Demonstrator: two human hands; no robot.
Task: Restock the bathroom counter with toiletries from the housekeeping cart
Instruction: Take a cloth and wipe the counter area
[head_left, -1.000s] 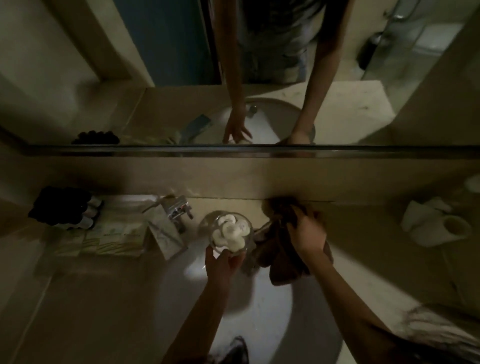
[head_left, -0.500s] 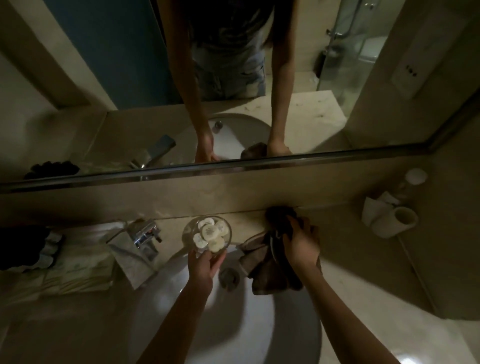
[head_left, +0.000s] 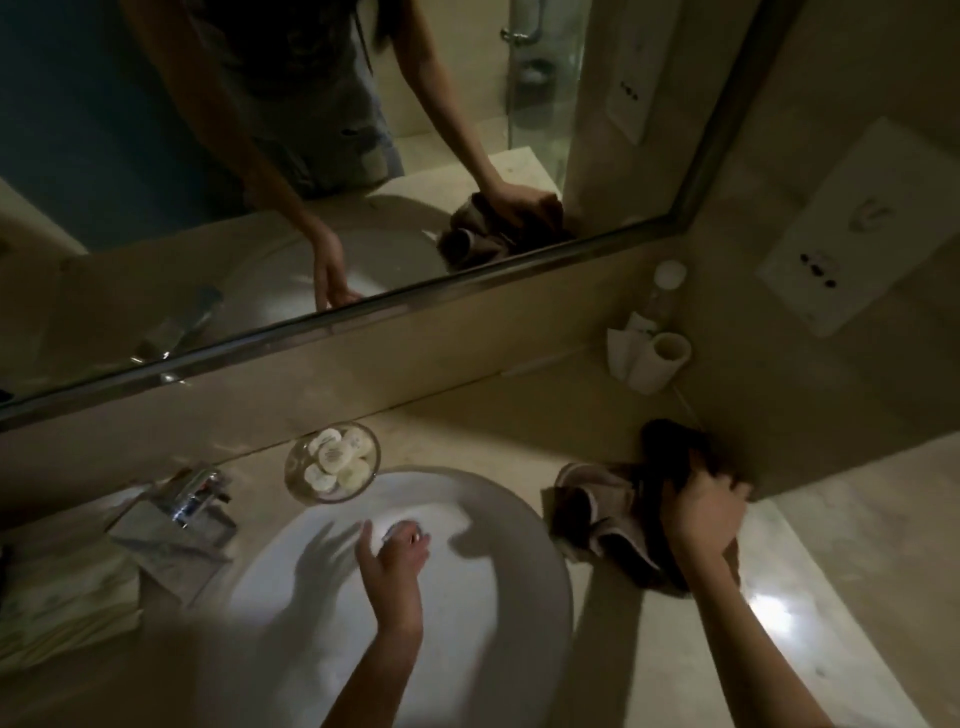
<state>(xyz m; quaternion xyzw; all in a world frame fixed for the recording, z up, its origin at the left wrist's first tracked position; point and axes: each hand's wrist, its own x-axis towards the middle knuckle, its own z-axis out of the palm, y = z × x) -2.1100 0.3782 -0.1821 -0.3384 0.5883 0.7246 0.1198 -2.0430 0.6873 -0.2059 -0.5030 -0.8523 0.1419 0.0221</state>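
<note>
On counter (head_left: 831, 571) behind sink (head_left: 467, 649), head view: glass bowl (head_left: 332, 496) of round soaps (head_left: 332, 457) stands upright, near faucet (head_left: 195, 499) | left hand (head_left: 392, 566) over basin, grip slack, fingers spread, holding nothing, apart from bowl | right hand (head_left: 709, 512), grip curled round brown cloth (head_left: 597, 514), beside wall.

The single head-worn camera looks forward and steeply down from close above the sink (head_left: 493, 613), both forearms (head_left: 363, 675) entering at the near edge. The wide view is rolled, so the mirror (head_left: 156, 130) on the far side slants up to the right. It spans from the faucet (head_left: 195, 499) at left to the cloth (head_left: 597, 514) under the right hand (head_left: 709, 512) at right; the mirror shows the same counter (head_left: 841, 597) from the far side.
</note>
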